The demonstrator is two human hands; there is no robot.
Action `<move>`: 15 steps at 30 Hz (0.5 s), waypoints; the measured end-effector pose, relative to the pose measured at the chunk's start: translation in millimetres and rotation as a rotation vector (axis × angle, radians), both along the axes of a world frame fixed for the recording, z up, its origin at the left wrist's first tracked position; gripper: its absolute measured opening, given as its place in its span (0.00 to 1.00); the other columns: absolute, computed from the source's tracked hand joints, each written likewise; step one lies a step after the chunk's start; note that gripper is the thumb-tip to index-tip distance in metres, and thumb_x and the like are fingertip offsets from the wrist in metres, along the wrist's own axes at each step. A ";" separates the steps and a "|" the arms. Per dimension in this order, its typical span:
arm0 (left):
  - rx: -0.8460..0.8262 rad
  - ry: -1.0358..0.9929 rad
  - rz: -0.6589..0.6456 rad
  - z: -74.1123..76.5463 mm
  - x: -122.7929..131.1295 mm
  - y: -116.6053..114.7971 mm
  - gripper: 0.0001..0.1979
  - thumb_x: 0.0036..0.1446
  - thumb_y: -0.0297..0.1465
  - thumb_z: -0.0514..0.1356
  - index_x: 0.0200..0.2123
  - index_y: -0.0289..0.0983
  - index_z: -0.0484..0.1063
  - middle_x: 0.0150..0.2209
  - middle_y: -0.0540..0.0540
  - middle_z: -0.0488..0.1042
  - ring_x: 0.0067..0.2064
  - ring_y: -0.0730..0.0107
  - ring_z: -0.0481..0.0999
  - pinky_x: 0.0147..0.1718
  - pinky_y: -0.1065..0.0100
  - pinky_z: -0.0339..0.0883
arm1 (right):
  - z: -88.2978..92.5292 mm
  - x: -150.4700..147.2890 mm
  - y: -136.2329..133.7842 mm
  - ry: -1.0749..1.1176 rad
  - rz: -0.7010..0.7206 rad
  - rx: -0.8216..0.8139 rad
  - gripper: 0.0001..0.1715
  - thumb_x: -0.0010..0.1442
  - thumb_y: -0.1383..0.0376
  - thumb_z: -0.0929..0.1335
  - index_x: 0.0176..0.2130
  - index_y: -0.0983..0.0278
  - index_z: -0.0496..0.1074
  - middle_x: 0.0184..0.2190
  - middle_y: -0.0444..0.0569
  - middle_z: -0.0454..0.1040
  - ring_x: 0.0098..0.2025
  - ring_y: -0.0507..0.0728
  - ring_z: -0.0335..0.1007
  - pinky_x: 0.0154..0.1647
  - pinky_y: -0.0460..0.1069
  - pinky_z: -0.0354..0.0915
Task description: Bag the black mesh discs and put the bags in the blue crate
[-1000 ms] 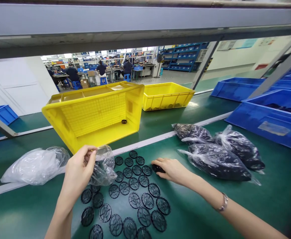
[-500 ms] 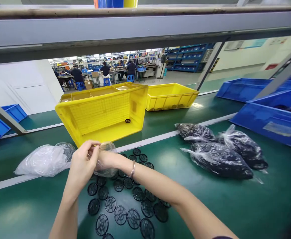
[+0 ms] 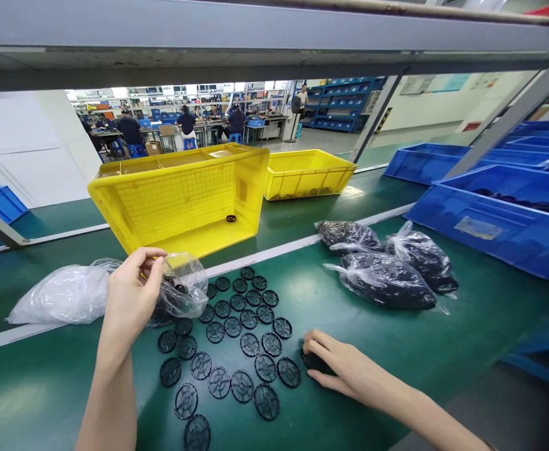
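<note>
Pinching hand: In the head view, the left hand (image 3: 131, 297) has thumb and fingers together, clamped on the upper edge of a clear bag (image 3: 192, 289).
Bag in hand: Standing at the near lower edge of the tilted yellow bin, with dark pieces visible through the film; their number cannot be told.
Reaching hand: The right hand (image 3: 350, 369) is low over the table, fingers and thumb curved about a dark disc (image 3: 316, 362); whether they are closed firmly on it or merely rest on it cannot be told.
Loose discs: Black spoked discs (image 3: 242, 385) lie flat in loose rows on the green table (image 3: 300, 272), between the two hands, the farthest near the pale strip (image 3: 274, 253).
Tilted yellow bin: The tilted yellow bin (image 3: 175, 203) opens toward the wearer, with one small black ring (image 3: 230, 218) inside, toward its right end.
Second yellow bin: The upright yellow bin (image 3: 309, 183) stands just beside it, to the right, with dark shapes showing low through its wall.
Filled bags: Three tied bags (image 3: 382, 282) of black contents lie grouped beyond the right hand, well apart from the loose discs.
White bag: A white bag (image 3: 62, 293) lies left of the left hand, across the strip.
Blue bin: A large blue bin (image 3: 509, 241) at the right holds dark pieces.
Background: Several people (image 3: 187, 120) are near distant benches.
</note>
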State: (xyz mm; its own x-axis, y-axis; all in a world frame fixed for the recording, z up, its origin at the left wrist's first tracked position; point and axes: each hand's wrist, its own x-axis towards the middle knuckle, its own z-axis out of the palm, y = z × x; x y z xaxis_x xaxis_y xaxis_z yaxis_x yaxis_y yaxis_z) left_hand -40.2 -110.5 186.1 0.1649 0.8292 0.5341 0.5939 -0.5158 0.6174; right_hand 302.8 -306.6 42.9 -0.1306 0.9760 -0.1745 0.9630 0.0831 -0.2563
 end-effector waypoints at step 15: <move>-0.020 0.007 -0.012 -2.8 4.5 -1.0 0.11 0.63 0.38 0.58 0.42 0.39 0.75 0.35 0.50 0.75 0.34 0.71 0.72 0.33 0.70 0.65 | -17.3 -18.1 24.9 -0.031 -0.017 0.269 0.26 0.63 0.55 0.58 0.58 0.55 0.66 0.48 0.48 0.66 0.37 0.36 0.57 0.38 0.33 0.61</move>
State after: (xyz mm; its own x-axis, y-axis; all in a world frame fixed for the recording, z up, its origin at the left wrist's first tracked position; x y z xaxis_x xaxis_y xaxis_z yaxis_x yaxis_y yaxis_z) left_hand -35.7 -111.5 183.3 0.1786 0.8374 0.5166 0.5918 -0.5109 0.6235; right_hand 284.7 -281.7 25.5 -0.1120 0.9898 0.0878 0.9720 0.1275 -0.1975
